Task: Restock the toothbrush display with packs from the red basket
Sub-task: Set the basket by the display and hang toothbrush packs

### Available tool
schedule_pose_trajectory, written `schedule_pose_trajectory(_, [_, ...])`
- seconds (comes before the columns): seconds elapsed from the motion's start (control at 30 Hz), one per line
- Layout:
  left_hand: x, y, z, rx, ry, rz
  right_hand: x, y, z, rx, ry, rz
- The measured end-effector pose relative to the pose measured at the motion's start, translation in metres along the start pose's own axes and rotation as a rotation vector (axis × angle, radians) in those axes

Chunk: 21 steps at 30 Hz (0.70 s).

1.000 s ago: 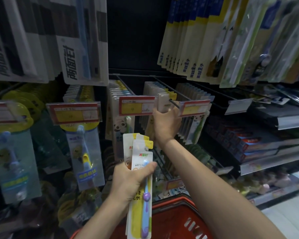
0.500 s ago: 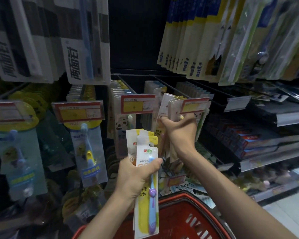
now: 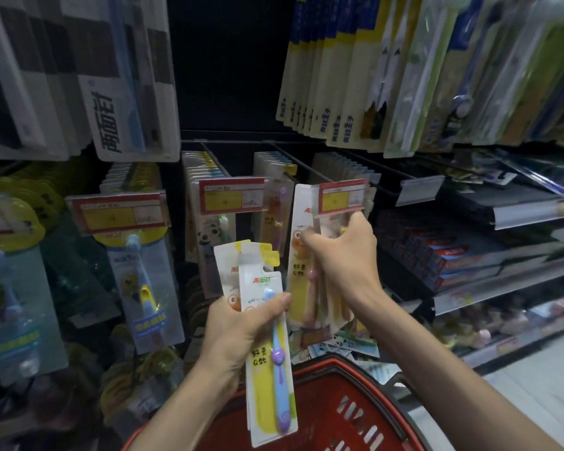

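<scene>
From the head camera, the red basket (image 3: 323, 364) is sitting lowest in view, below both of your forearms, and everything else is ranging upward from it. Directly above the basket's left rim, your left hand (image 3: 238, 330) is gripping a small fan of toothbrush packs (image 3: 261, 275), with the thumb curling across the front card and the fingers wrapping behind. The front pack is standing upright, showing a blue and purple brush on a yellow backing, and its lower end is overhanging the basket's rim. Above the middle of the basket, and higher than the left hand, your right hand (image 3: 342, 255) is clutching a second bunch of packs (image 3: 302, 288), with its fingers curling round their upper halves. These cards are yellow too, hanging down toward the basket and tilting slightly. The top of that bunch is reaching up just behind a red and yellow price tag (image 3: 341, 196) straight above the basket; whether the packs are hanging from anything there cannot be told from this view. Up and left of the basket, a second price tag (image 3: 230, 198) is fronting a row of panda packs (image 3: 209, 236). Up and right of the basket, blurred boxes (image 3: 437, 258) are lying stacked on a shelf (image 3: 502, 281).
</scene>
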State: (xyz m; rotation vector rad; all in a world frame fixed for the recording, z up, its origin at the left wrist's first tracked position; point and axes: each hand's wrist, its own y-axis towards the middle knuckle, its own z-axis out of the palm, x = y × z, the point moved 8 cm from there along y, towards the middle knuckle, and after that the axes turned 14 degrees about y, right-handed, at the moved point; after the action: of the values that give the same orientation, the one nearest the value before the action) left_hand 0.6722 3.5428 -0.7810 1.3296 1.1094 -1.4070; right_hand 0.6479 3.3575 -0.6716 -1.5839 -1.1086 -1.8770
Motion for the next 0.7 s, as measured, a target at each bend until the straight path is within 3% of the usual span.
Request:
schedule_pose_trajectory(0.43, [0.006, -0.001, 0.003, 0.016, -0.025, -0.039, 0.003, 0.006, -0.002, 0.116, -0.023, 0.013])
schedule_pose_trajectory(0.6, [0.006, -0.002, 0.004, 0.026, -0.050, -0.050, 0.002, 0.009, -0.001, 0.091, -0.140, -0.100])
schedule_pose_trajectory(0.7, [0.007, -0.003, 0.004, 0.030, -0.069, -0.050, -0.002, 0.012, 0.001, 0.138, -0.029, -0.056])
